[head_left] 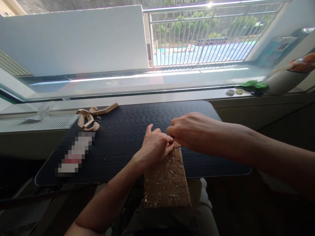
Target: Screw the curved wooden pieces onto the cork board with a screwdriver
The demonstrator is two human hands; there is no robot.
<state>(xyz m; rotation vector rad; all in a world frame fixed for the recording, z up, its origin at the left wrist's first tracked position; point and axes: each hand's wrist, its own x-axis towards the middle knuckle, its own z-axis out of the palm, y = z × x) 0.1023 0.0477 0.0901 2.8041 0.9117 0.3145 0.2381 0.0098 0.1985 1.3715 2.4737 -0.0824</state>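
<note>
My left hand lies over the upper left part of a worn cardboard slab. One of its fingers points up, while the others close around a small light-brown piece at the slab's far end. Just right of it, my right hand is curled into a fist, its fingertips meeting the left fingers above that piece. A thin dark bit shows below the right fist, too small to name. The slab is pitted with holes, scored with lines, and reaches over the table's near edge above my lap.
Curved wooden hooks and several small screws lie at the back left of the black table. A blurred-out item lies nearer. On the sill are tape rolls and a green cloth.
</note>
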